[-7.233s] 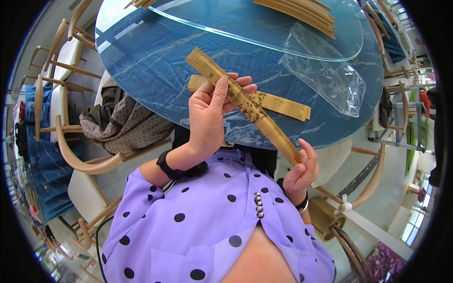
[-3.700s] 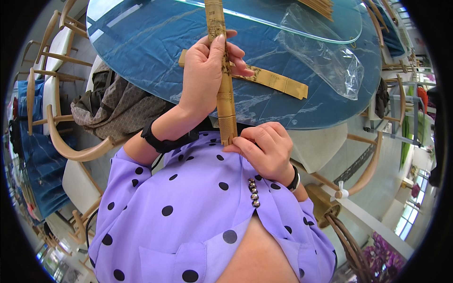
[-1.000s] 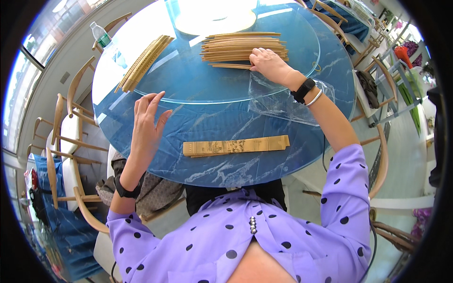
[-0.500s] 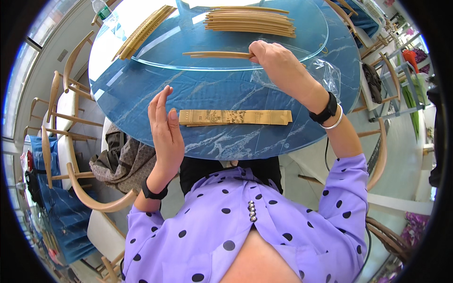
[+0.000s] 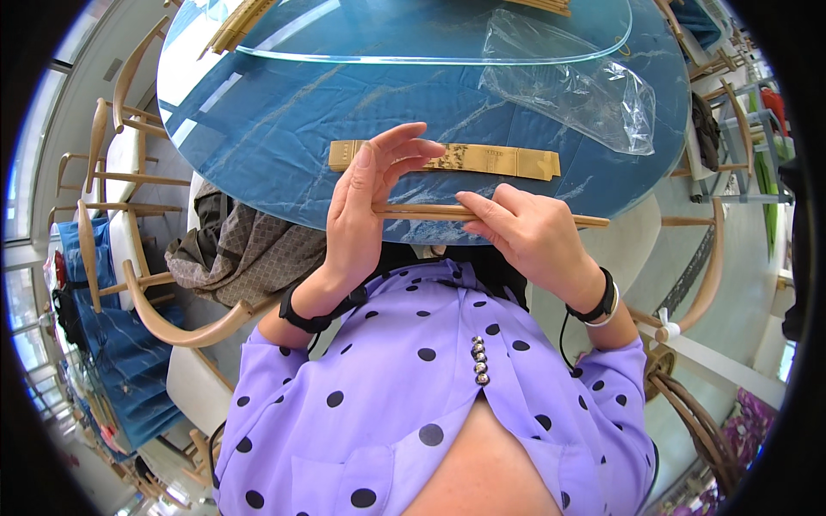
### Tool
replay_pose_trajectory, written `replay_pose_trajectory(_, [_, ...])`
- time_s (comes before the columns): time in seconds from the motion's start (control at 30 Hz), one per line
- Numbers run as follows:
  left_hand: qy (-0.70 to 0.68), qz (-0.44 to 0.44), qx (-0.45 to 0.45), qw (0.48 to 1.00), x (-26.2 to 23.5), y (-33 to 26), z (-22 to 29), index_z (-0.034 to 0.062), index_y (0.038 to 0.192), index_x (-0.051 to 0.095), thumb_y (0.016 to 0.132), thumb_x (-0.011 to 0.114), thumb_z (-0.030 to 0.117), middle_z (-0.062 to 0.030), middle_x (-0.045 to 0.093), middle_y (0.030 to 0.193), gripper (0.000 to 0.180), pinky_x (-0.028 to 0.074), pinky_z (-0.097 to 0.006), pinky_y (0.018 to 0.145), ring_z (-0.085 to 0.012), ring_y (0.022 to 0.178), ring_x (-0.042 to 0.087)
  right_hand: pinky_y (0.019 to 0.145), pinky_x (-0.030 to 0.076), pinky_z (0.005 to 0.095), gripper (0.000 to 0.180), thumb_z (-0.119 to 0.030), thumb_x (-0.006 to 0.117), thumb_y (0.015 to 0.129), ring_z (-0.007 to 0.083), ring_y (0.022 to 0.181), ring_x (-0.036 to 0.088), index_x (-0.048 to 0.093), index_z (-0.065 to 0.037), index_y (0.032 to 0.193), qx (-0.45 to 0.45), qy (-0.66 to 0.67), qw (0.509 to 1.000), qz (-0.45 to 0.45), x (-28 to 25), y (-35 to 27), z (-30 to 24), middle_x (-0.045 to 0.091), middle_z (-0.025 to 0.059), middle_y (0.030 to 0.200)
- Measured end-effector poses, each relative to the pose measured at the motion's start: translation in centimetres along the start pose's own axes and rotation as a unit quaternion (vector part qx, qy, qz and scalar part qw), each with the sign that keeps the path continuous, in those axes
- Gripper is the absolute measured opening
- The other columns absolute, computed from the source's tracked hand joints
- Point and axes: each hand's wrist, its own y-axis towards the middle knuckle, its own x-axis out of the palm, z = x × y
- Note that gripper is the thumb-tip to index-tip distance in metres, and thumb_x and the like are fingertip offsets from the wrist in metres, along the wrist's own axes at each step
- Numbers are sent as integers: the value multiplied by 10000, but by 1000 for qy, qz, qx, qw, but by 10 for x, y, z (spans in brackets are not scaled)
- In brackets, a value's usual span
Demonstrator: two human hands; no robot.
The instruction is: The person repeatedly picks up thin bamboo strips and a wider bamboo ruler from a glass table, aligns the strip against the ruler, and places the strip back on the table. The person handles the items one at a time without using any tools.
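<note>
A pair of wooden chopsticks (image 5: 422, 212) is pinched in my right hand (image 5: 529, 236), near the table's front edge. The sticks lie level, side by side, and one end meets the palm of my left hand (image 5: 357, 193). That hand is upright and open, its fingers stretched out and slightly bent to the right. Behind both hands lie flat gold paper chopstick sleeves (image 5: 508, 161) with dark printing, stacked on the blue tablecloth. My left fingers cover part of the stack.
A raised glass turntable (image 5: 413, 60) fills the far side of the table. On it are more gold sleeves (image 5: 237, 26) at left and more chopsticks (image 5: 546, 5) at the top edge. A crumpled clear plastic bag (image 5: 594, 99) lies at the right. Wooden chairs (image 5: 129, 198) stand around.
My right hand has brought the chopsticks from over the turntable down to the near edge. My left hand has moved right, to their end. The view has tipped nearer.
</note>
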Motion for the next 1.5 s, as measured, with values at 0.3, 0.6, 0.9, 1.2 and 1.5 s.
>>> replay_pose_trajectory(0.3, [66, -60, 22, 996, 7, 12, -22, -12, 1345, 574, 1119, 364, 325, -125, 662, 1195, 456, 442, -372, 1017, -229, 1160, 602, 505, 455, 342, 242, -261, 718, 906, 215, 577, 591, 705, -91, 1078, 69, -32, 997, 0, -13, -29, 12, 534, 51, 694])
replay_pose_trajectory(0.6, [669, -71, 172, 720, 6, 23, -31, 28, 1257, 635, 824, 768, 165, -117, 539, 1329, 473, 380, -494, 1048, -337, 1264, 473, 561, 450, 327, 259, -246, 696, 958, 238, 593, 596, 696, -7, 1057, 371, 51, 925, 62, -48, -47, 33, 672, 117, 772])
replay_pose_trajectory(0.9, [645, -63, 172, 742, -8, 23, -28, 60, 1157, 680, 805, 771, 90, -87, 579, 1285, 364, 445, -449, 1003, -310, 1243, 512, 571, 446, 301, 312, -264, 706, 956, 169, 605, 574, 679, 2, 1116, 375, 157, 906, 119, -38, -40, 43, 675, 89, 764])
replay_pose_trajectory(1.2, [569, -76, 184, 798, -19, 17, -25, 58, 1175, 664, 807, 761, 38, -89, 595, 1258, 380, 474, -434, 996, -320, 1211, 532, 586, 358, 217, 314, -228, 682, 992, 36, 660, 426, 688, 33, 1168, 412, 283, 866, -18, -33, -31, 53, 558, -44, 761])
replay_pose_trajectory(1.5, [615, -84, 177, 764, -18, 15, -27, 73, 1306, 597, 799, 782, 96, -92, 537, 1358, 540, 439, -463, 1044, -332, 1285, 483, 530, 278, 239, 245, -205, 710, 970, 32, 631, 372, 726, 31, 1029, 413, 349, 841, -1, -28, -30, 47, 473, -58, 696])
